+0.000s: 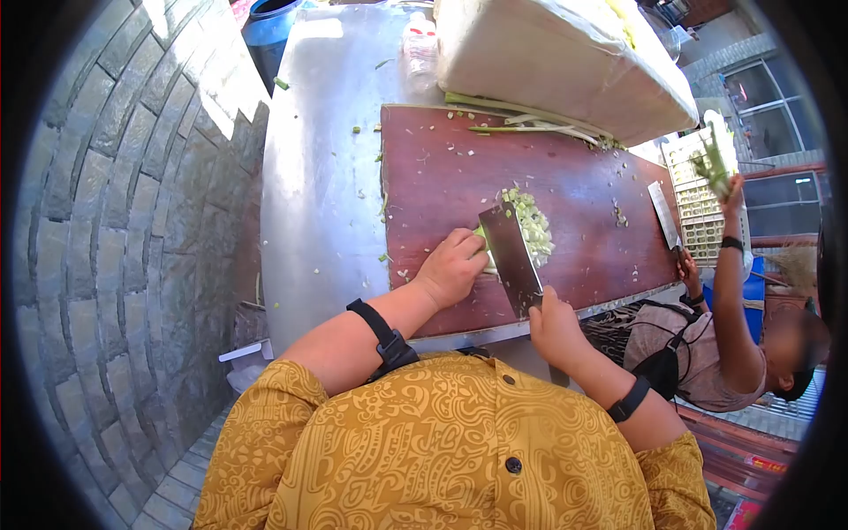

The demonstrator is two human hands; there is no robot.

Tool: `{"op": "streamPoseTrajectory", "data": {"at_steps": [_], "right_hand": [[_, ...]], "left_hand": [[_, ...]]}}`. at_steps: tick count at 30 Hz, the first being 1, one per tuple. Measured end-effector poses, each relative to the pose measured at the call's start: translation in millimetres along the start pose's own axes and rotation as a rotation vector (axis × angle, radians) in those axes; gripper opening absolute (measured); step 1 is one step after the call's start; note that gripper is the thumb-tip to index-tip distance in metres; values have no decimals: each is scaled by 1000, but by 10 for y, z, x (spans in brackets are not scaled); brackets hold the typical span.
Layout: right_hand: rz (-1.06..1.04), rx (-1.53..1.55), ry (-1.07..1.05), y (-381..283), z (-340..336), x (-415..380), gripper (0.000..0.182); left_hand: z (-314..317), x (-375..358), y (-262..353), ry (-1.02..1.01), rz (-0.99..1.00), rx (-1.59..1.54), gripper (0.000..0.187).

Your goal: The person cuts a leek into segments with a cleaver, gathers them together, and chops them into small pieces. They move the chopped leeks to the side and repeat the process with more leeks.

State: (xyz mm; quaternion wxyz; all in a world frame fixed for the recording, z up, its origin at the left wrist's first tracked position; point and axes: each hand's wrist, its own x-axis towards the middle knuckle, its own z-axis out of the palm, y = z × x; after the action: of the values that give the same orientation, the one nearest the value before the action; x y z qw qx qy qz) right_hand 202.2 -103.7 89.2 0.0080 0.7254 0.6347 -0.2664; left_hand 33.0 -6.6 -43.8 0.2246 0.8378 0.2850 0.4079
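Note:
My right hand (559, 331) is wrapped round the handle of a broad cleaver (509, 252). The dark blade stands over a reddish-brown cutting board (433, 177). Just left of the blade, my left hand (452, 268) presses its curled fingers on green onion stalks (481, 237), mostly hidden under the fingers and blade. Touching the blade's far side is a pile of chopped green onion (533, 231), pale green and white.
Long green onions (530, 125) lie along the board's back edge beside a big white foam box (556, 66). A plastic bottle (420, 49) stands on the metal table (322, 177). At right, a co-worker (698, 344) holds a knife (662, 215) and greens (714, 163) near a white crate (693, 190).

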Motion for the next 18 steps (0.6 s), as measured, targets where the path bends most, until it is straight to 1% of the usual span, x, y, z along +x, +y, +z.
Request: {"op": "streamPoseTrajectory", "data": {"at_steps": [3, 5, 8, 11, 14, 17, 18], "right_hand": [[11, -25, -25, -19, -8, -12, 21], [12, -47, -50, -32, -28, 18, 21], [-29, -58, -51, 10, 8, 115, 22], [-45, -56, -24, -16, 106, 475, 24], [-19, -16, 55, -85, 298, 701, 26], [37, 70, 224, 44, 472, 816, 28], [-9, 150, 278, 35, 429, 823, 30]], "left_hand": [[18, 2, 1, -13, 22, 26, 14], [38, 9, 11, 18, 34, 37, 14], [25, 47, 14, 36, 32, 37, 14], [37, 50, 19, 34, 25, 23, 15], [22, 56, -16, 13, 37, 22, 15], [6, 29, 14, 1, 49, 32, 14], [-6, 21, 24, 6, 51, 39, 14]]}}
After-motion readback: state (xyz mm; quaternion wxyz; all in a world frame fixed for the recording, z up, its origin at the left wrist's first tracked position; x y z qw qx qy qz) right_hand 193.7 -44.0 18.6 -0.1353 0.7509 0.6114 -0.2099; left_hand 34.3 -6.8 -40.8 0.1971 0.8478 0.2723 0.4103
